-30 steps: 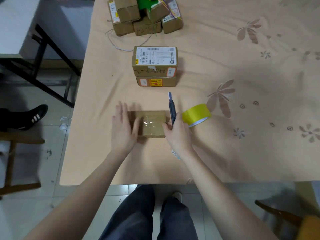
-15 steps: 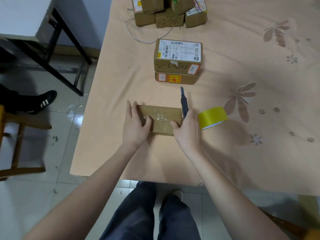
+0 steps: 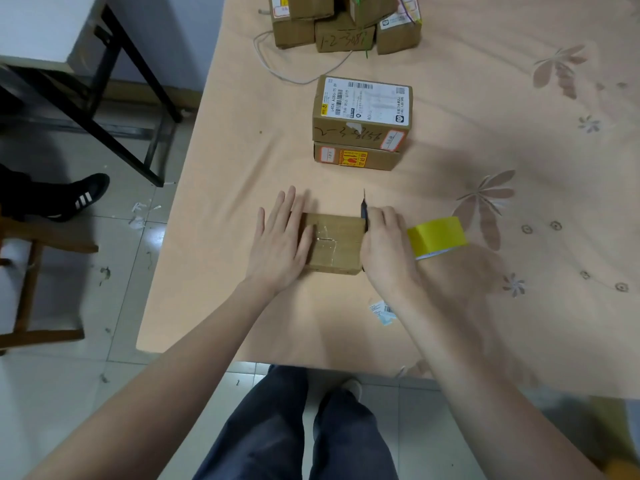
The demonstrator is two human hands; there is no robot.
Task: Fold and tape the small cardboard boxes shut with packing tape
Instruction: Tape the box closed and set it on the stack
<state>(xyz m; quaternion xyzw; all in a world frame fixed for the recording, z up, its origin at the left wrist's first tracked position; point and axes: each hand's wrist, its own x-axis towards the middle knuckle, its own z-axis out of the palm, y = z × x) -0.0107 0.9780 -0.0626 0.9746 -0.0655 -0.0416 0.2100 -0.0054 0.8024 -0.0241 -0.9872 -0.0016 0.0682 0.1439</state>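
A small brown cardboard box (image 3: pixel 337 242) lies near the table's front edge, with clear tape shining across its top. My left hand (image 3: pixel 282 242) rests flat on the box's left end, fingers straight. My right hand (image 3: pixel 386 249) sits at the box's right end with its fingers curled over a dark utility knife (image 3: pixel 363 211); only the knife's tip and thin blade stick out beyond the fingers. Just right of that hand, a roll of yellow packing tape (image 3: pixel 436 237) stands on the cloth.
Two labelled boxes (image 3: pixel 360 123) are stacked behind the small box. Several more boxes (image 3: pixel 344 26) and a white cable (image 3: pixel 277 69) sit at the far edge. A torn label scrap (image 3: pixel 382 311) lies near the front edge of the peach tablecloth (image 3: pixel 519 133). A black-legged table (image 3: pixel 114 81) and someone's black shoe (image 3: pixel 83 197) are to the left.
My left hand has spread flat over the box's left end. My right hand has slid up along the box's right side and now covers most of the knife.
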